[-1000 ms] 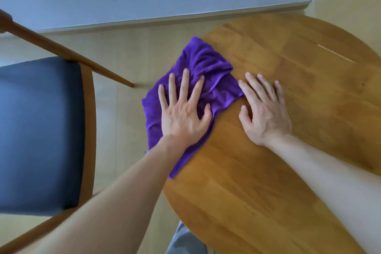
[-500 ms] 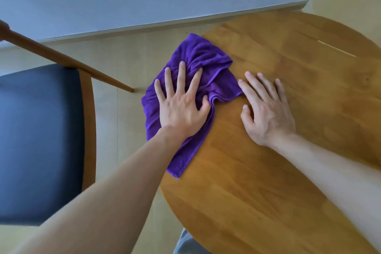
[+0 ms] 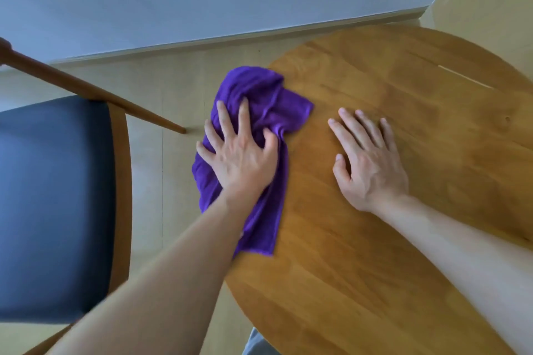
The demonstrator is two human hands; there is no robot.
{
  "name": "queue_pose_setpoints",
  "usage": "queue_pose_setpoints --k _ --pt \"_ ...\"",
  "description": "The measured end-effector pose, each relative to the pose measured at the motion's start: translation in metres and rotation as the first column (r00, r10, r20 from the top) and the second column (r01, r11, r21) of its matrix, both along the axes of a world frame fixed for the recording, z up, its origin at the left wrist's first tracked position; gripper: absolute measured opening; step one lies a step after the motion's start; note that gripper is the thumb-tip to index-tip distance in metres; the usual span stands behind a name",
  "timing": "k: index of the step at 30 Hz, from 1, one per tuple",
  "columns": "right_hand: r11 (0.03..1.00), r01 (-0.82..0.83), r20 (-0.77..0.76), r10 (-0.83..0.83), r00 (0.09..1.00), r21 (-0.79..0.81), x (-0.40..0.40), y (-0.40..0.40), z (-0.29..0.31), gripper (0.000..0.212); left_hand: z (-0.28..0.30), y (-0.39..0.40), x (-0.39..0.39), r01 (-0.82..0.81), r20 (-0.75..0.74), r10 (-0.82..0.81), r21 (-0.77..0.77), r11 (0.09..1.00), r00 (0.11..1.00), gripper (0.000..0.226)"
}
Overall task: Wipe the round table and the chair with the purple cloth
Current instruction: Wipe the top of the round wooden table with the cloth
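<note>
While your left hand (image 3: 240, 157) presses the purple cloth (image 3: 261, 95) flat-fingered at the round table (image 3: 375, 268) edge, your right hand (image 3: 367, 160) lies spread on its wood.

Person: 2 forearms showing bare, no sleeves reaching left hand (image 3: 240, 158) or right hand (image 3: 367, 163); grey-blue garment (image 3: 255, 344) showing below, behind the wrists.

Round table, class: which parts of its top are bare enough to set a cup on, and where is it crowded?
The round table shows bare wood beyond the right hand, towards the far and right rim, and nearer the camera between the two forearms. The left edge is crowded: the left hand presses the purple cloth there, partly overhanging the rim.
</note>
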State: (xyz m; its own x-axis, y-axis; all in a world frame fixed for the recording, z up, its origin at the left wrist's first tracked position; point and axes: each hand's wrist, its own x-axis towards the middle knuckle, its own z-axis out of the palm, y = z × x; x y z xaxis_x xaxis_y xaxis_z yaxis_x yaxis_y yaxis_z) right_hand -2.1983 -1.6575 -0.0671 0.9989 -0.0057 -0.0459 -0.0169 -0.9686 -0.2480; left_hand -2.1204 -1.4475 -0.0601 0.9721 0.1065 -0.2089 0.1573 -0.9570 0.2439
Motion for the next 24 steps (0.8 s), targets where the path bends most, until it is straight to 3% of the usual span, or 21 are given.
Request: queue_pose_setpoints --k 2,7,12,15,20,24 --pt "1.000 -0.002 -0.003 0.002 1.000 0.004 -0.001 -0.001 -0.002 0.064 0.000 0.000 0.003 -0.003 0.000 0.003 0.014 1.000 1.000 0.072" --pt "1.000 -0.003 0.010 0.003 1.000 -0.008 -0.003 0.000 -0.002 0.064 0.000 -0.002 -0.069 0.188 0.081 -0.193 0.070 0.980 0.978 0.076" --pt "1.000 -0.007 0.005 0.007 1.000 -0.007 -0.001 0.000 0.000 0.068 0.001 0.003 -0.139 0.486 0.078 -0.491 0.076 0.871 0.868 0.077" --pt "1.000 -0.007 0.030 0.006 1.000 0.008 0.001 0.000 0.001 0.067 0.001 0.015 -0.109 0.562 0.099 -0.572 0.113 0.819 0.814 0.075" --pt "1.000 -0.003 0.042 0.003 0.999 0.001 0.001 0.001 0.001 0.065 0.002 0.013 -0.012 0.521 0.074 -0.537 0.163 0.838 0.841 0.079" --pt "1.000 -0.003 0.032 0.003 0.999 -0.008 -0.001 0.001 0.001 0.065 -0.002 0.014 -0.027 0.503 0.091 -0.518 0.151 0.851 0.850 0.074"
